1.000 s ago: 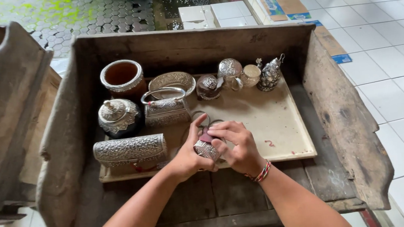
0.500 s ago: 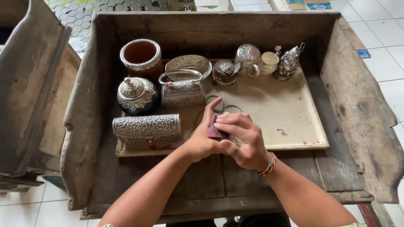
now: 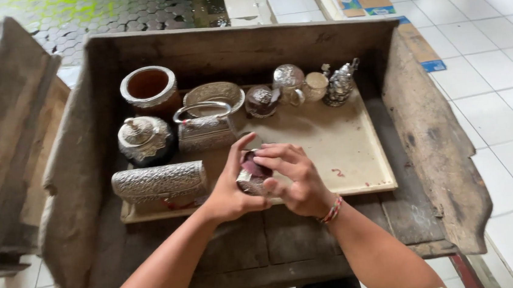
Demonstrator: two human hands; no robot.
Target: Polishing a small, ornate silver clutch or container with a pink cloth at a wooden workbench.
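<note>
A: Which parts are obscured?
B: The small silver container [image 3: 251, 180] is mostly covered by the left hand [image 3: 231, 191] and right hand [image 3: 292, 174].
A: Cut off?
B: Both forearms, at the bottom edge.

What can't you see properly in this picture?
- Small silver piece: mostly hidden by the left hand and right hand, head view.
- Dark red bit on it: too small to identify.
- Inside the lidded silver pot: the lid covers it.
</note>
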